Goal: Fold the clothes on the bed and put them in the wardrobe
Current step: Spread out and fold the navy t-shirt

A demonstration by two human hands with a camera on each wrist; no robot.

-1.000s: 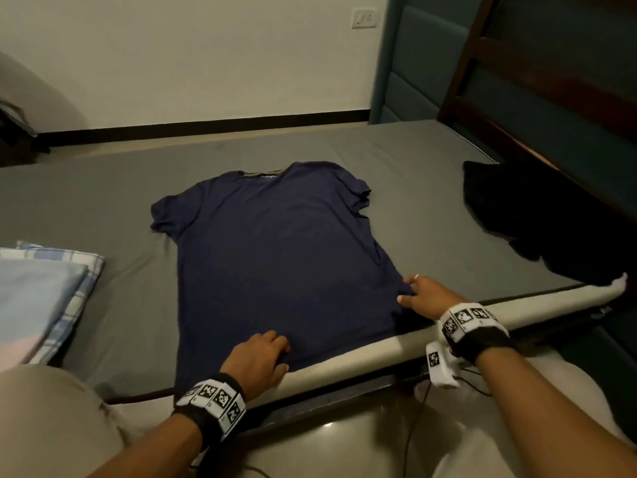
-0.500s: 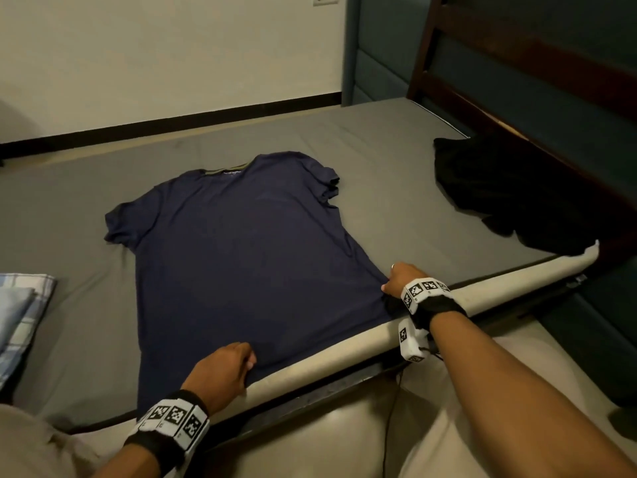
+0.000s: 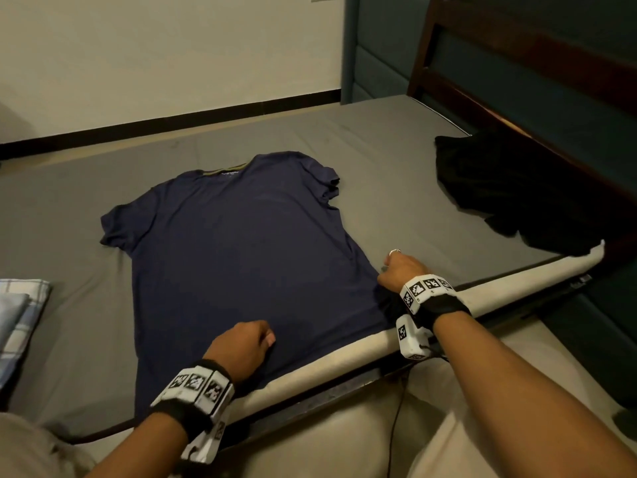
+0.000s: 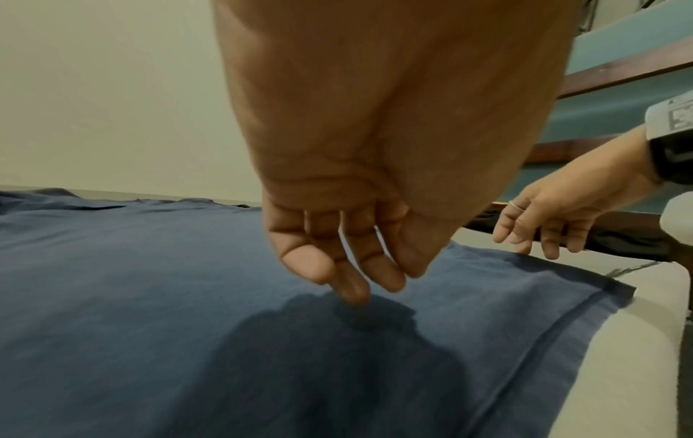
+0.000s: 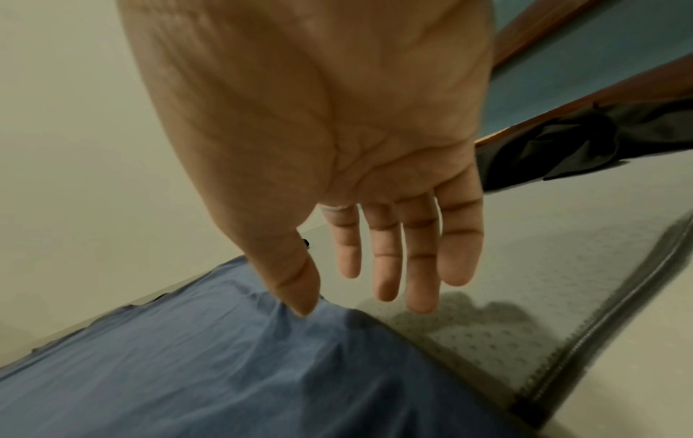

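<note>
A navy T-shirt (image 3: pixel 241 253) lies flat on the grey mattress (image 3: pixel 396 160), collar at the far end and hem along the near edge. My left hand (image 3: pixel 248 343) hovers over the middle of the hem; in the left wrist view its fingers (image 4: pixel 352 284) hang loosely curled, one tip touching the T-shirt (image 4: pixel 150 296). My right hand (image 3: pixel 396 267) is at the shirt's near right corner. Its fingers (image 5: pixel 386 266) are straight, and only the thumb touches the T-shirt's edge (image 5: pixel 187 370). Neither hand holds anything.
A crumpled black garment (image 3: pixel 510 188) lies at the bed's right side by the dark wooden bed frame (image 3: pixel 517 63). Folded plaid and light blue cloth (image 3: pixel 20 322) sits at the left edge. The mattress's cream side (image 3: pixel 517 281) runs along the near edge.
Both hands lay flat on the hem a second ago; now they are lifted, with fingers pointing down and only fingertips touching. The head view has shifted closer and to the right.
</note>
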